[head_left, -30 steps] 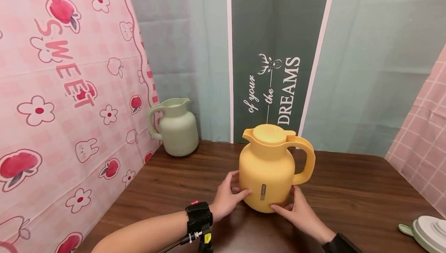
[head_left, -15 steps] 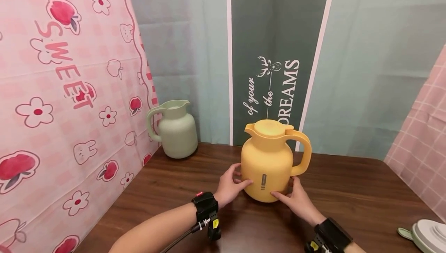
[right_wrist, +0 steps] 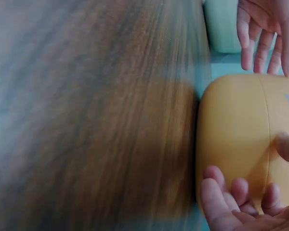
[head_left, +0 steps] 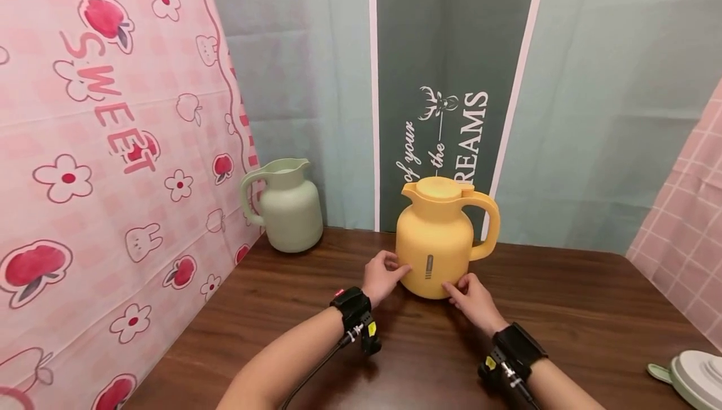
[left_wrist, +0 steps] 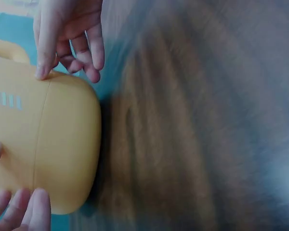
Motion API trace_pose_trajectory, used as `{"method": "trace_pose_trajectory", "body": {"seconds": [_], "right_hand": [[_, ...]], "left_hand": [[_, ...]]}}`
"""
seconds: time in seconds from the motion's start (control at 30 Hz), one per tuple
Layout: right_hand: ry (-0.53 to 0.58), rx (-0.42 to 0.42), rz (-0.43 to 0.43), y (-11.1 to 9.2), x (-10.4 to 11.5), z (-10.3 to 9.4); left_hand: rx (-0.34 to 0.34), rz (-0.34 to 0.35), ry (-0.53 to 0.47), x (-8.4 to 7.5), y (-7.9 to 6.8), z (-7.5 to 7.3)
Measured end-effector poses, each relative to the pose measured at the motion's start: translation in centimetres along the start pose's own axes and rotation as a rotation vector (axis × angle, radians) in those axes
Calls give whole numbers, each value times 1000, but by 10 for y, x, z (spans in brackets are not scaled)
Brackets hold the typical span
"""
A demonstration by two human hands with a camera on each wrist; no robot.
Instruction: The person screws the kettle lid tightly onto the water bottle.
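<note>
Both hands hold a yellow thermal jug [head_left: 434, 241] low on its body, one at each side. It stands upright with its lid on, spout to the left and handle to the right. My left hand [head_left: 383, 278] has its thumb on the front and its other fingers at the left side. My right hand [head_left: 474, 300] lays its thumb on the front too, its other fingers bent by the lower right side. In the right wrist view the jug's base [right_wrist: 231, 144] is beside the wooden surface; whether it touches is hard to tell.
A pale green jug [head_left: 290, 212], open at the top, stands at the back left of the brown wooden table [head_left: 564, 310]. At the right edge lies a white and green lid [head_left: 696, 375]. A pink printed cloth [head_left: 113, 209] bounds the left side; a grey-green curtain hangs behind.
The yellow jug has moved away from me, toward the back curtain, with both hands moving along on its sides. The green jug and the lid have stayed put.
</note>
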State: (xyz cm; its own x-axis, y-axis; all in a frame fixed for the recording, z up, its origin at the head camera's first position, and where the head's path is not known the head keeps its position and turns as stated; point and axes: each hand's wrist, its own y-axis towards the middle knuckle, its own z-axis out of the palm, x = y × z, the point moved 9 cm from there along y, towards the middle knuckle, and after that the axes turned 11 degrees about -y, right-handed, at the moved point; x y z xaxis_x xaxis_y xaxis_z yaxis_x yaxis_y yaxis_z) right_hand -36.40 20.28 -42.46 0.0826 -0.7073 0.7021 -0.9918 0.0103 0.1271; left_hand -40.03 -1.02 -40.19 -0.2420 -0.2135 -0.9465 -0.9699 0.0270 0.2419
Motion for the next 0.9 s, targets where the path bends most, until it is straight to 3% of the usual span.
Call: {"method": "trace_pose_trajectory", "body": {"seconds": [0.13,0.4,0.6,0.9], "right_hand": [[40,-17,-10,9,4,5],[106,-45,6,27,3,12],[84,-77,-2,41,3,10],[-6,-143,-2,54,5,6]], "left_hand": [[-22,-15,-25,2,11,1],[-35,-87,-208,13,23,11],[-33,-134,-209,14,29,17],[27,-159,-358,11,33,27]]}}
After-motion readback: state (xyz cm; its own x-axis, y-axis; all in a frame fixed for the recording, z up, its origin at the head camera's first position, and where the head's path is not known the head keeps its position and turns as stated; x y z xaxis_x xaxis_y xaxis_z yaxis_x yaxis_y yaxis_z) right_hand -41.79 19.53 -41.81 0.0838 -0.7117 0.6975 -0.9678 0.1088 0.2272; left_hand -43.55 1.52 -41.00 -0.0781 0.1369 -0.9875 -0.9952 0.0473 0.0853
